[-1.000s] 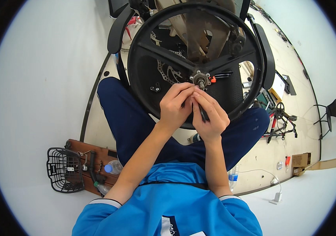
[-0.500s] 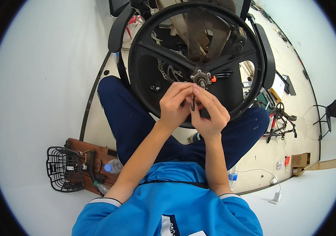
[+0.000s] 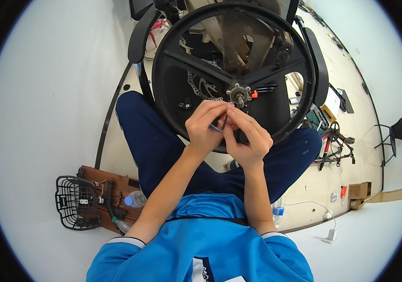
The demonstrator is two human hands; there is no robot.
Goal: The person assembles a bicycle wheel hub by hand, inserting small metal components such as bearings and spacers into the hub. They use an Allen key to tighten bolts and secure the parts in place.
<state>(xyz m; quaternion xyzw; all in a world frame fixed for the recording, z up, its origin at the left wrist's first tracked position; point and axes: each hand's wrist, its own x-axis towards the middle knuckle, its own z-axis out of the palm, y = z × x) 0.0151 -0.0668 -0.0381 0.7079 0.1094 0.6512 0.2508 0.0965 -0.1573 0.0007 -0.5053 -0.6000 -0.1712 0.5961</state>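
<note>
Held up before the wheel hub, my left hand [image 3: 204,126] and my right hand [image 3: 249,137] meet at the fingertips. Both pinch a thin dark bent rod [image 3: 217,128], shaped like a hex key; the fingers hide part of it. Just beyond the fingertips is the metal hub [image 3: 239,93] with its threaded axle pointing up. It sits at the centre of a black spoked wheel [image 3: 189,60], which lies flat on a black chair seat between my knees.
Through the spokes show a brake disc [image 3: 199,84], dark pen-like tools [image 3: 267,88], an orange piece [image 3: 254,94] and small black parts [image 3: 185,104]. Chair armrests [image 3: 143,35] flank the wheel. A black basket [image 3: 76,202], a bottle [image 3: 136,199] and a bike frame [image 3: 336,145] lie around.
The rod has turned between my fingers, one end now slanting out by the left hand. Both hands have shifted slightly left.
</note>
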